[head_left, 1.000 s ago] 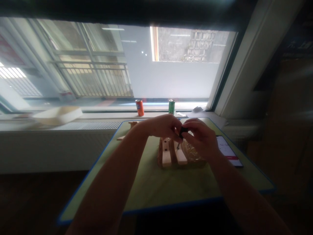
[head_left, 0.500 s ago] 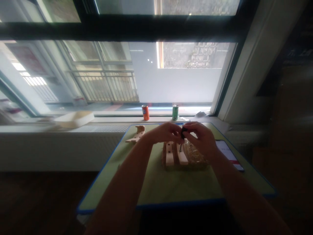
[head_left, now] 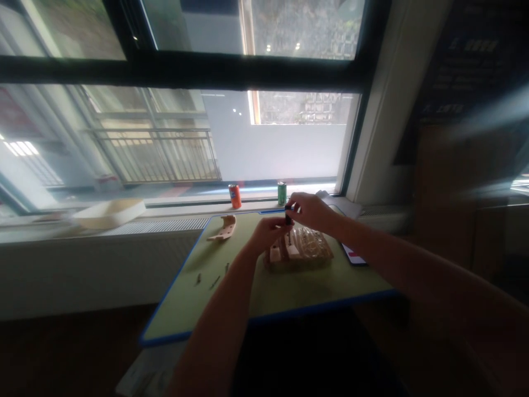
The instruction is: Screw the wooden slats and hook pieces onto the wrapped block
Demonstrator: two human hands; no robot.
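Above the table, a black-handled screwdriver (head_left: 288, 215) stands nearly upright, its metal shaft pointing down at a pale wooden piece (head_left: 293, 252). My right hand (head_left: 306, 208) grips the top of the handle from the right, fingers closed. Lower down on the left, my left hand (head_left: 268, 232) is closed by the lower handle and shaft. The pale piece lies beside another pale wooden strip (head_left: 275, 254) on a brown block (head_left: 316, 243), whose right part is covered in clear shiny plastic. Where the shaft's tip meets the wood is too small to make out.
On the green table (head_left: 285, 295) lie a curved wooden piece with holes (head_left: 225, 229), several small dark screws (head_left: 214, 283), and a phone (head_left: 354, 257) partly behind my right forearm. A red can (head_left: 235, 196), a green can (head_left: 281, 193) and a pale tray (head_left: 109, 214) stand along the windowsill.
My view has turned to the right and tilted up. My right hand has come higher over the handle, its forearm now reaching in from the right. Both hands stay at the screwdriver.
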